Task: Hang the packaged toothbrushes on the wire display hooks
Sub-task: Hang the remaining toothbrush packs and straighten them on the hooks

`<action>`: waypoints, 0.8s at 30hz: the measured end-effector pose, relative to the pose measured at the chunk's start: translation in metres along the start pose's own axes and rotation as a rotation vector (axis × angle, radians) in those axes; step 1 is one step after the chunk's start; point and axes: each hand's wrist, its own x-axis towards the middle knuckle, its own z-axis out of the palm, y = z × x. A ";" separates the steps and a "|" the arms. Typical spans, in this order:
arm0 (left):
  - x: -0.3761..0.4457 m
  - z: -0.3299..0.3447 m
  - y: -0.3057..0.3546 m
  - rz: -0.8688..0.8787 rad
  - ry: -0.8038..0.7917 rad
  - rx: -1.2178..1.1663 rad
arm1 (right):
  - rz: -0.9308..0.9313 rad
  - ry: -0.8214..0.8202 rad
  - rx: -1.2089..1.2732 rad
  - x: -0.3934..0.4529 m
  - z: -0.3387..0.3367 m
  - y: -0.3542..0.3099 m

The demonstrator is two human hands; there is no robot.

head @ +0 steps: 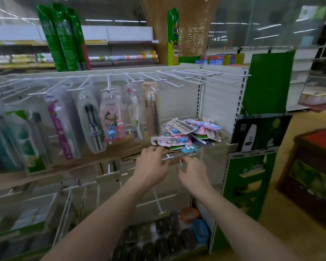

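A shop aisle with a cream metal shelf unit (217, 102) carries a row of white wire display hooks (186, 75); packaged toothbrushes in clear blister packs (95, 122) hang from the hooks at left. A loose heap of pink and blue packaged toothbrushes (186, 133) lies on the brown cardboard-lined shelf (105, 153). The left hand (151, 166) reaches the heap's front edge, fingertips touching a pack, grip unclear. The right hand (193, 173) hovers just beside, fingers loosely curled, grasping nothing.
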 end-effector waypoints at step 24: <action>0.186 0.066 0.040 0.082 -0.003 -0.146 | 0.030 0.251 -0.106 0.185 -0.031 0.060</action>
